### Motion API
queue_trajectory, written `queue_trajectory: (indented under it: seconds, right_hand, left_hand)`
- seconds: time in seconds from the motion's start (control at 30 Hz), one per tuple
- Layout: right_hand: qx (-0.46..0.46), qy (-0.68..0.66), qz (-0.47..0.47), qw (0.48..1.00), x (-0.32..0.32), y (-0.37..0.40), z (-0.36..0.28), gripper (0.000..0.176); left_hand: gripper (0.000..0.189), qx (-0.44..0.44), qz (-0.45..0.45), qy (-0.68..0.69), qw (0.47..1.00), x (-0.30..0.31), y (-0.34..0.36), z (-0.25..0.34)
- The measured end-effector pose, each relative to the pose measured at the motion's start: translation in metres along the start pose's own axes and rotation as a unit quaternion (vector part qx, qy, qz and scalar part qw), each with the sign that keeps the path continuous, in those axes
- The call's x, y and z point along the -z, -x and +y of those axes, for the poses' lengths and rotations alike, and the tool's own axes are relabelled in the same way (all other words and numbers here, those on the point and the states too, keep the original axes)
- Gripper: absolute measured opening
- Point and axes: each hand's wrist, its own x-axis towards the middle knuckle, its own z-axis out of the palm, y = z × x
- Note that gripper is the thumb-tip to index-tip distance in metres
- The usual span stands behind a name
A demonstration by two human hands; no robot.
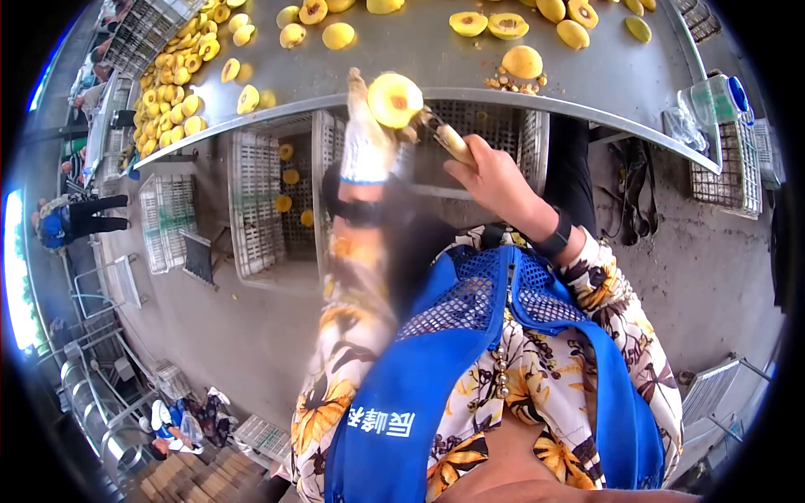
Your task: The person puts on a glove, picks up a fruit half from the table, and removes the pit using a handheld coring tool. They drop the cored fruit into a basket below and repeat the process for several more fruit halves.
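Note:
In the head view, my left hand (366,134), in a white glove, holds up a halved yellow peach (394,99) with its cut face showing, just over the table's near edge. My right hand (508,179) is bare and wrapped round the pale handle of a pitting tool (454,142). The tool's dark metal tip is right at the peach's lower right side. A whole-looking peach (521,61) rests among brown pits and scraps (506,83) on the metal table (402,52). Two cut halves (488,25) lie beyond it.
A heap of peach halves (172,92) covers the table's left end. Plastic crates (256,210) stand below the near edge, one with several halves inside. A blue-lidded jar (723,96) sits at the right corner. People (71,220) are in the background at left.

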Motion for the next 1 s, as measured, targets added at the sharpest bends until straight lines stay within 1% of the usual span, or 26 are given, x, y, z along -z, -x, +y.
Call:
queue_trajectory:
  seconds: [0.03,0.07,0.1,0.13,0.27,0.37,0.47,0.53,0.57,0.6,0.63,0.67,0.7,0.73,0.77,0.8,0.9,1.0]
  right_hand:
    - [0.002,0.009,0.000,1.000,-0.001,-0.002,-0.004,0.025]
    - [0.001,0.026,-0.001,1.000,0.000,-0.003,-0.007,0.024]
    - [0.001,0.036,-0.001,0.999,-0.002,0.000,-0.006,0.024]
    - [0.002,0.048,0.001,0.999,-0.003,0.002,-0.004,0.024]
    - [-0.003,0.068,0.013,0.998,-0.004,0.013,0.006,0.023]
    - [-0.011,0.092,0.017,0.996,-0.002,0.018,0.006,0.023]
    - [-0.034,0.109,-0.004,0.993,0.000,0.021,0.006,0.023]
    - [-0.040,0.117,-0.031,0.992,0.001,0.023,0.005,0.022]
    - [-0.035,0.121,-0.048,0.991,0.002,0.024,0.005,0.022]
    - [-0.030,0.125,-0.063,0.990,0.003,0.024,0.004,0.022]
    - [-0.006,0.124,-0.088,0.988,0.008,0.023,-0.002,0.022]
    - [0.018,0.123,-0.113,0.986,0.015,0.022,-0.012,0.022]
    - [0.042,0.123,-0.137,0.982,0.018,0.022,-0.017,0.023]
    - [0.031,0.112,-0.140,0.983,0.018,0.022,-0.018,0.023]
    - [0.020,0.101,-0.143,0.984,0.017,0.023,-0.019,0.024]
    - [0.009,0.090,-0.145,0.985,0.016,0.023,-0.020,0.024]
    - [-0.030,0.086,-0.136,0.986,0.015,0.024,-0.025,0.023]
    - [-0.056,0.054,-0.088,0.993,0.013,0.026,-0.026,0.023]
  left_hand:
    - [0.060,-0.007,0.027,0.002,1.000,-0.002,0.008,-0.011]
    - [0.058,0.017,0.047,0.034,0.998,-0.007,0.014,-0.020]
    - [0.056,0.032,0.044,0.054,0.997,-0.008,0.018,-0.027]
    - [0.054,0.032,0.039,0.044,0.998,-0.010,0.022,-0.031]
    - [0.052,0.014,0.025,-0.005,1.000,-0.017,0.022,-0.049]
    - [0.053,0.007,0.024,0.007,1.000,-0.018,0.013,-0.058]
    - [0.048,-0.018,-0.030,-0.084,0.996,-0.023,0.019,-0.047]
    - [0.040,-0.125,-0.077,-0.231,0.962,-0.010,0.016,-0.046]
    - [0.036,-0.178,-0.111,-0.306,0.929,-0.005,0.016,-0.044]
    - [0.034,-0.236,-0.137,-0.376,0.885,-0.001,0.016,-0.042]
    - [0.033,-0.297,-0.156,-0.434,0.836,0.004,0.016,-0.039]
    - [0.027,-0.296,-0.211,-0.465,0.807,0.010,0.014,-0.033]
    - [0.026,-0.294,-0.265,-0.494,0.774,0.011,0.013,-0.027]
    - [0.028,-0.164,-0.246,-0.473,0.830,0.006,0.013,-0.021]
    - [0.031,-0.031,-0.220,-0.443,0.869,0.000,0.014,-0.013]
    - [0.033,0.103,-0.190,-0.403,0.889,-0.002,0.014,-0.009]
    - [0.045,0.053,-0.155,-0.302,0.939,-0.010,0.019,-0.013]
    - [0.048,0.094,-0.056,-0.128,0.986,-0.020,0.020,-0.025]
